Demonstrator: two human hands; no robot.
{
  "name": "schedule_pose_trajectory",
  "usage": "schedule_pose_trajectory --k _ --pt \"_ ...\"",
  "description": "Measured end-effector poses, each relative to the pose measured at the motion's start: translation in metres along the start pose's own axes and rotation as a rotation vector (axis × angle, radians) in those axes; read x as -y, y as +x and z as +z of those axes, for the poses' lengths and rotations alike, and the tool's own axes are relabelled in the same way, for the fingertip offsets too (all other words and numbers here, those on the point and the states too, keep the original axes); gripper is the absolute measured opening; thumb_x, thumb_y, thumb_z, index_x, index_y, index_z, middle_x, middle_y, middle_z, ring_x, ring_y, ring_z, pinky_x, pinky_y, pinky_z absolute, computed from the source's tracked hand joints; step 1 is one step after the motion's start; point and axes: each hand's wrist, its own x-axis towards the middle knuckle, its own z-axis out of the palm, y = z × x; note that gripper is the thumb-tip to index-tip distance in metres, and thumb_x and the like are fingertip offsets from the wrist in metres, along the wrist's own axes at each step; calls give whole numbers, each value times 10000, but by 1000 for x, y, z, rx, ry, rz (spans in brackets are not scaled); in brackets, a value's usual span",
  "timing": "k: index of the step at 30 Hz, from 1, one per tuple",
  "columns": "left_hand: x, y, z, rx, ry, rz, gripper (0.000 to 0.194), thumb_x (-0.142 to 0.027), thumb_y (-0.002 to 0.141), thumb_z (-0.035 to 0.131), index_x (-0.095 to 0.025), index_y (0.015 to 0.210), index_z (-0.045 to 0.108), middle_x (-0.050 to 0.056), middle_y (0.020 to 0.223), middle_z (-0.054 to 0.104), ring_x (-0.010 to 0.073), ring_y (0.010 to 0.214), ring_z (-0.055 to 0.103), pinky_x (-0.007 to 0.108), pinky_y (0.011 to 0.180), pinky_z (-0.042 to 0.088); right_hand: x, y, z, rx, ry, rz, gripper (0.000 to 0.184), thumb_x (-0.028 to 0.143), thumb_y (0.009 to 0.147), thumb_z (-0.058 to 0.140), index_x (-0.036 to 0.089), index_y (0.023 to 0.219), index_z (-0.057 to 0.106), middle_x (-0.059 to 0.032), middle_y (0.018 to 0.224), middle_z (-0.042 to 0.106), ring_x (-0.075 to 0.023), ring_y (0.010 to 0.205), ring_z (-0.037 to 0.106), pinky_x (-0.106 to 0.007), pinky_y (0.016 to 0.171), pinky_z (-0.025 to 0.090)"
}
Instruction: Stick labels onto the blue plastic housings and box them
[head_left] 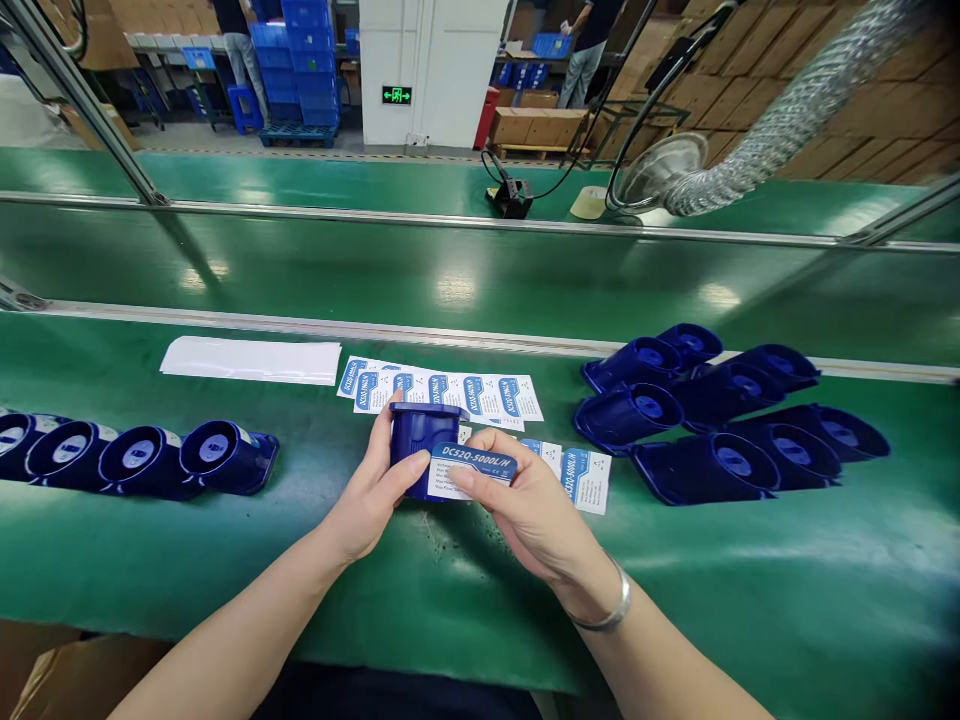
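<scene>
My left hand (382, 485) is closed around a dark blue plastic housing (421, 432), held over the green bench with its flanged end up. Between the thumb and fingers of my right hand (529, 500) is a blue and white printed label (472, 470) reading "DC52Q-5000L/H". The label lies against or just in front of the housing's side; whether it is stuck down I cannot tell. Behind my hands, strips of printed labels (480, 395) lie on the bench, and another label strip (589, 478) shows past my right hand.
Several blue housings with white labels (217, 455) stand in a row at left. More blue housings (731, 465) are grouped at right. White backing sheets (251, 360) lie behind. A metal rail (450, 333) crosses the bench; a silver duct hose (795, 110) hangs at upper right. Two people stand in the background.
</scene>
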Motion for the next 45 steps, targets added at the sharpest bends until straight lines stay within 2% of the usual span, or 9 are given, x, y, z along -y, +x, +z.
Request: schedule_pose_trajectory --k 9,19,26,31,36,45 --pt "-1 -1 1 11 -4 -3 921 -400 993 603 -335 1653 -36 14 1685 222 249 1518 290 344 1219 349 1 -1 -1 23 -10 -3 572 443 629 860 109 882 472 43 784 519 53 693 515 -87 681 446" --pt "-1 -2 0 -2 -13 -10 926 -408 975 626 -355 1656 0 29 1675 255 304 1507 307 396 1209 351 0 2 -2 20 -6 5 553 427 625 863 118 896 492 45 762 520 47 681 506 -97 677 447" --pt "2 0 -2 39 30 59 1111 -266 860 774 -368 1652 1 58 1644 315 285 1456 394 385 1177 384 3 0 0 9 18 5 576 422 613 872 123 910 479 38 818 581 36 720 540 -108 715 469" --pt "3 1 -6 68 55 65 1098 -258 881 757 -368 1649 -20 71 1638 317 280 1450 405 384 1174 388 3 1 0 20 30 14 566 420 624 867 117 906 481 46 798 571 48 713 540 -94 713 465" --pt "2 1 -6 70 64 67 1087 -267 886 752 -366 1648 -15 73 1647 299 275 1449 404 383 1176 389 2 -1 0 16 62 1 573 399 619 872 127 941 485 37 879 619 48 730 553 -93 719 469" --pt "1 0 -3 34 57 54 1092 -277 871 762 -382 1648 2 62 1640 323 295 1445 408 416 1185 371 4 -1 1 14 82 22 613 402 613 872 159 1000 464 38 892 617 33 740 561 -110 724 476"
